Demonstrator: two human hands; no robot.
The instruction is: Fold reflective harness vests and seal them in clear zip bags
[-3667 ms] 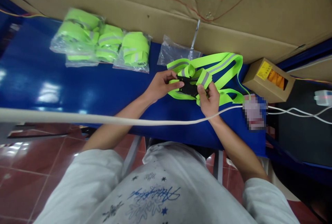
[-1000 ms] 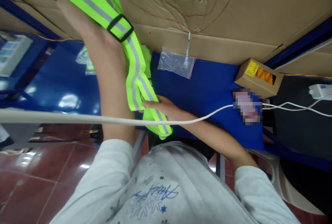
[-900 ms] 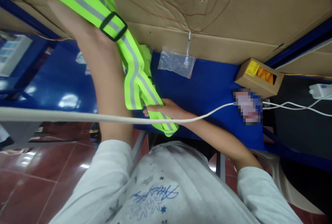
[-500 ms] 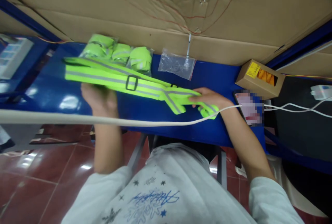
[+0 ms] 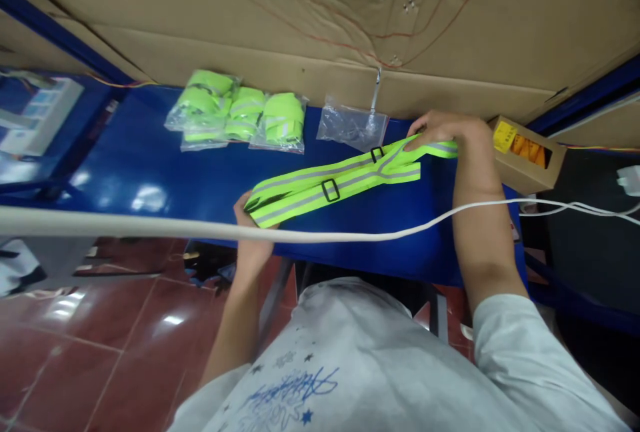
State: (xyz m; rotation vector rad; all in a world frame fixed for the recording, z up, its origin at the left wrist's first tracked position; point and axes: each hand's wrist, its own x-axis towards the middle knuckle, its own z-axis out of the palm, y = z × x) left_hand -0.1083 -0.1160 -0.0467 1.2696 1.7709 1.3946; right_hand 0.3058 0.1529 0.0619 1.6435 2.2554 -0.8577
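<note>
A neon yellow-green reflective strap harness (image 5: pixel 350 182) with grey stripes and black slide buckles stretches between my hands over the blue table. My left hand (image 5: pixel 253 229) is closed around its near left end, where the straps fold over; part of the fingers lies behind the straps. At the upper right end, my right hand (image 5: pixel 437 127) grips the strap near the point where the bands cross. A flat clear plastic bag (image 5: pixel 350 127) lies just behind the harness, close to my right hand.
Several bagged neon bundles (image 5: pixel 283 119) sit at the table's back left. A cardboard box (image 5: pixel 535 175) with orange contents stands at the right. A white cable (image 5: pixel 360 237) crosses in front of the view. A cardboard wall (image 5: pixel 225 45) rises behind the blue table (image 5: pixel 165 165).
My left hand has come right and nearer with its end of the harness. My right hand has moved up and away, so the harness now slants up to the right.
</note>
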